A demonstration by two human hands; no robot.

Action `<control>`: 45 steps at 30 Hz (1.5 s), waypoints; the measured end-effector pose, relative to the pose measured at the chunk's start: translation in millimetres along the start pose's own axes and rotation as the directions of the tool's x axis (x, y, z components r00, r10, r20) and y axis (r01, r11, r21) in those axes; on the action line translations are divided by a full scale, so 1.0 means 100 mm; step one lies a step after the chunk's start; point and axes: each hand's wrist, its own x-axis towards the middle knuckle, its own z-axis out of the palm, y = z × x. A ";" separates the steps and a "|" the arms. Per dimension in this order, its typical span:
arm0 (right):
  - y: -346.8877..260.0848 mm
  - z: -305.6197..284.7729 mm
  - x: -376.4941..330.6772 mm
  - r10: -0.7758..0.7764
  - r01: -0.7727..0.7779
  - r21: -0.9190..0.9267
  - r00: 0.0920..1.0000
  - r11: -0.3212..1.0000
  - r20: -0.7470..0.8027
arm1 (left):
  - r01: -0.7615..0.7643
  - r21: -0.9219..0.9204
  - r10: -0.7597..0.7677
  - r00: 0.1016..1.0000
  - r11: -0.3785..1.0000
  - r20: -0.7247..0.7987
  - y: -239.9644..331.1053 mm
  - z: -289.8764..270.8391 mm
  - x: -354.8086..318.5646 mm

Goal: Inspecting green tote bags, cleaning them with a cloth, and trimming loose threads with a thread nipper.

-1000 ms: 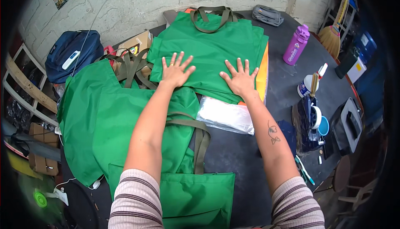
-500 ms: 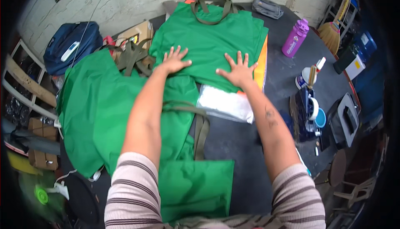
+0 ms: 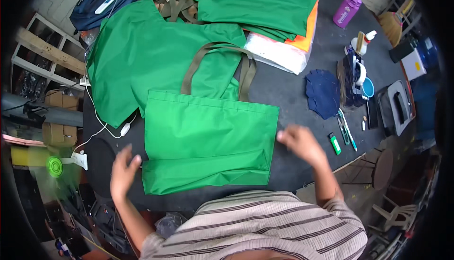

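Note:
A green tote bag (image 3: 210, 127) with dark olive handles (image 3: 246, 78) lies flat in front of me. Its lower part is folded up into a band. My left hand (image 3: 123, 171) hovers off the bag's lower left corner, thumb and fingers apart, holding nothing. Off the right edge, my right hand (image 3: 301, 143) is slightly blurred, its fingers loosely bent and thumb side toward the bag, with nothing visible in it. Beyond lie more green bags (image 3: 161, 61) in a loose heap at left. A stack of green bags (image 3: 257, 4) rests on orange cloth and a clear plastic-wrapped white pack (image 3: 276, 52).
On the dark table (image 3: 283, 94) at right are a navy cloth piece (image 3: 323, 92), a purple bottle (image 3: 347, 9), a green lighter (image 3: 335, 143), a toothbrush (image 3: 349, 130) and a blue cup (image 3: 367, 89). A white cable (image 3: 101, 120) and small green fan (image 3: 55, 167) are at left.
Both hands have left the far stack of green bags and come back toward me, to either side of the nearest bag. The view has shifted down toward the table's near edge.

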 end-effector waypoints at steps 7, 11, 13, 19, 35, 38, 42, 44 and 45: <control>0.30 0.71 -0.97 0.021 -0.182 0.647 0.968 0.740 0.248 | 0.071 -0.842 0.080 0.988 0.535 0.134 -0.74 0.72 -1.04; 0.04 0.74 -0.98 -0.180 0.260 0.375 0.955 0.890 -0.236 | 0.000 -0.922 0.023 1.000 0.387 0.010 -0.57 0.97 -1.05; -0.01 0.66 -0.88 -0.354 0.396 0.436 0.918 0.808 -0.178 | 0.001 -0.931 -0.016 1.000 0.365 -0.005 -0.72 1.05 -0.93; 0.22 0.93 -0.78 -0.197 0.391 0.400 0.874 0.829 -0.445 | -0.053 -0.987 0.182 0.983 0.151 -0.025 -0.65 0.84 -0.94; 0.65 0.56 -1.56 0.183 -0.051 0.832 0.981 0.552 -0.061 | 0.298 -0.942 0.280 0.901 0.155 0.331 -0.47 0.78 -1.07; 0.68 0.74 -1.63 0.501 -0.433 0.515 0.865 0.740 0.007 | 0.351 -0.918 -0.003 0.934 0.187 0.357 -0.72 0.96 -1.06; 0.42 0.79 -1.60 0.547 -0.316 0.839 0.837 0.442 0.027 | 0.398 -0.887 0.072 0.902 0.235 0.425 0.02 0.91 -1.11; 0.42 0.70 -1.60 0.492 -0.246 0.884 0.870 0.397 0.021 | 0.388 -0.898 0.127 0.899 0.209 0.418 0.20 0.76 -1.05; 0.40 0.55 -1.59 0.380 -0.217 0.933 0.920 0.288 0.097 | 0.383 -0.904 0.149 0.899 0.192 0.412 0.31 0.68 -1.00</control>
